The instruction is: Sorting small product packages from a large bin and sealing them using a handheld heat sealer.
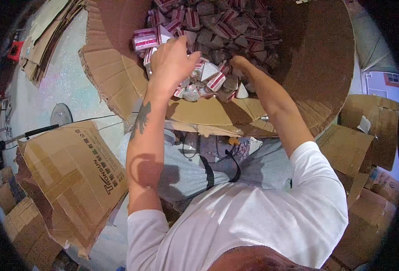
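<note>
A large cardboard box (217,113) holds a heap of wedge-shaped pieces that look like toy cake slices, with white tops and red-striped sides, many in clear wrapping. My left hand (174,61) is over the near left of the heap, its thumb apart from the bent fingers. Beside those fingers sit a white-topped cake slice (164,35) and a red-striped slice (145,39). Farther right, my right hand (241,65) reaches down among the pieces, its fingers mostly hidden. Between my hands lie a white-topped slice (209,71) and a striped slice (216,81); a white wedge (242,91) stands near the box's front wall.
The box's torn left flap (111,67) bends outward. A flattened brown carton (71,180) lies at my left, and cardboard sheets (46,40) are stacked farther off. Several cartons (344,149) stand on the right. My legs (186,167) are against the box's near side.
</note>
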The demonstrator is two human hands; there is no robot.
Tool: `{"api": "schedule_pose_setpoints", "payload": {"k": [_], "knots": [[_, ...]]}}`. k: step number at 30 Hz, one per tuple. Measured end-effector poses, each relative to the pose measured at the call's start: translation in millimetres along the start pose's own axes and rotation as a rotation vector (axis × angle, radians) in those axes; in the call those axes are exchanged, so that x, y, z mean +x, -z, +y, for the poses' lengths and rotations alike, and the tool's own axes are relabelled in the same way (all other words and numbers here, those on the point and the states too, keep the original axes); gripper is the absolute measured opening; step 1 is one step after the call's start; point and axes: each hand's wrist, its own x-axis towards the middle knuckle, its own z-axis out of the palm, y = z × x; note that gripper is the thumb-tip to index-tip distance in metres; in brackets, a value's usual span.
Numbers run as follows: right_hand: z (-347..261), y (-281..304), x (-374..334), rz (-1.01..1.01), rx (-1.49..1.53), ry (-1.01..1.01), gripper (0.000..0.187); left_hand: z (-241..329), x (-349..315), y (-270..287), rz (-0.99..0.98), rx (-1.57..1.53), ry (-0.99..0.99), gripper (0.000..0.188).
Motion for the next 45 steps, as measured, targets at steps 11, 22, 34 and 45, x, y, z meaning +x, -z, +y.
{"api": "schedule_pose_setpoints", "payload": {"k": [11,22,34,45], "knots": [[-89,9,19,-0.109,0.648,-0.032,0.021,-16,-3,-17,-0.129,0.093,0.03,0.056],[-210,261,-122,0.292,0.936,0.159,0.029,-27,10,-85,0.069,0.101,-0.332,0.075],[-230,250,-181,0.735,0.735,-0.306,0.03,-11,2,-109,-0.462,-0.424,0.481,0.051],[-239,253,-235,0.214,0.596,-0.228,0.045,-80,125,-222,0.158,-0.342,0.962,0.04]]}}
